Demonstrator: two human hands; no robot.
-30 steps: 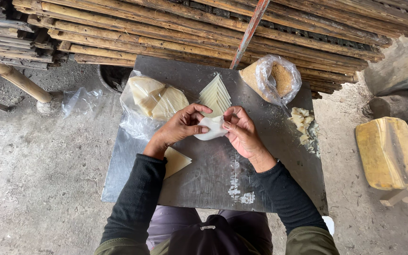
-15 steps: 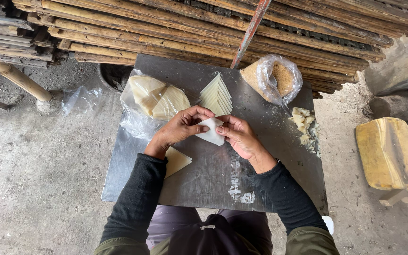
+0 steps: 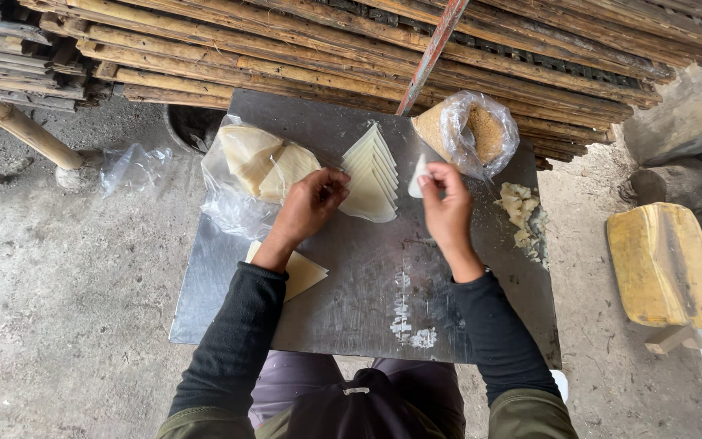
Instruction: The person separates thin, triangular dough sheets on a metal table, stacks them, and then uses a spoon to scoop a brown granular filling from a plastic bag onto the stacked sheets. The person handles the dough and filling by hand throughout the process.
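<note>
A clear bag (image 3: 481, 130) stands open at the far right of the metal sheet (image 3: 367, 284), holding brown crumbly filling. A second clear bag (image 3: 241, 175) lies at the far left with pale yellow wrapper pieces inside, cut in wedge shapes. Between the two bags a fan of thin triangular wrappers (image 3: 371, 175) lies flat on the sheet, points away from the person. One more triangular wrapper (image 3: 298, 272) lies near the left forearm, partly under the wrist. A heap of pale dough scraps (image 3: 522, 219) sits at the right edge of the sheet.

The right hand (image 3: 448, 207) pinches a small white folded piece (image 3: 418, 177) between thumb and fingertips, lifted just off the sheet, beside the fan and near the filling bag. The piece is narrow, pointed and upright. The left hand (image 3: 310, 203) is loosely curled with its fingers bent in, resting at the near left edge of the fan; whether it holds anything cannot be told.

Half a second ago both hands met over the piece at the middle of the sheet. Now they are apart: the right has carried the piece toward the filling bag, and the left has dropped to the fan.
</note>
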